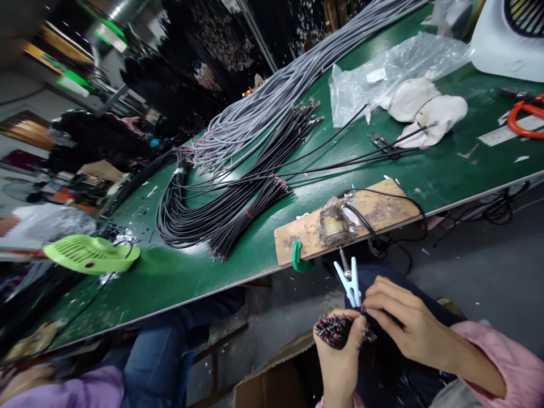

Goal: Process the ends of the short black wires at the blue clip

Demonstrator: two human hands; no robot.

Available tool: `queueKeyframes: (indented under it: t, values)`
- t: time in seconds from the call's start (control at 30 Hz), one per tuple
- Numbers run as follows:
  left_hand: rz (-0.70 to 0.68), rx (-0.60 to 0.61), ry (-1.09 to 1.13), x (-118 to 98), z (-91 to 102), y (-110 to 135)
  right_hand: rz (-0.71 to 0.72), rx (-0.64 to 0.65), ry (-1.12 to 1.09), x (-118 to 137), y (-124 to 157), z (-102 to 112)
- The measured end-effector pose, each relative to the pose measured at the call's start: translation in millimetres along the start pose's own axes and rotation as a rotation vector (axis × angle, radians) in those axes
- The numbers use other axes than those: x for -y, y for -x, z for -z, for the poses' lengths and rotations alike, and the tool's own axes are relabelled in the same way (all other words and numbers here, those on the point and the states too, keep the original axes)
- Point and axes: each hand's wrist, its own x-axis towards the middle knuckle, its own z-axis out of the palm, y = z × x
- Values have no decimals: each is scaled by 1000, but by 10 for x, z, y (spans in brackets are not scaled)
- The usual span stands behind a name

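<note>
My left hand is wrapped around a bundle of thin black wires with red stripped ends, held in my lap below the table edge. My right hand pinches at the wire ends beside the left thumb, fingers curled. A white-blue clothespin-like clip stands just above both hands. Above it, a wooden board clamped with a green clamp carries a soldering stand with residue.
A green table holds black cable bundles, grey cables, a plastic bag, white gloves, a green dustpan and orange scissors. Another person's lap in blue jeans is at left. A cardboard box sits below.
</note>
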Motion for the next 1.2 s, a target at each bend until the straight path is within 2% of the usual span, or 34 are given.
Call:
queueKeyframes:
  t: [0.07, 0.2, 0.33, 0.4, 0.5, 0.6, 0.67, 0.77, 0.93, 1.07, 1.2]
  values:
    - [14, -11, 49, -16, 14, -16, 5, 20, 14, -19, -11, 24]
    - [47, -19, 159, -43, 53, -29, -72, -63, -59, -63, -51, 85]
    - [27, 20, 163, -54, 40, -29, -60, -11, -192, -29, -106, 36]
    - [9, 48, 152, -69, 24, -25, -37, -26, -232, 8, -126, -5]
    - [-4, 90, 117, -114, 7, -17, -118, 12, -367, 24, -133, -35]
    - [-118, 87, 64, -168, 0, -10, -321, 75, -665, -33, -160, -47]
    - [-234, 64, 7, -199, -1, -9, -436, 36, -797, -83, -228, -60]
    - [-376, 41, -33, -238, 0, -15, -478, -35, -870, -108, -407, -74]
    - [-487, 37, -73, -319, -28, -59, -541, 34, -1032, 1, -654, -61]
    - [-436, 29, -111, -361, -71, -114, -589, -12, -1107, 51, -697, -55]
    - [-342, 41, -34, -350, -102, -123, -591, -9, -1146, 13, -667, -82]
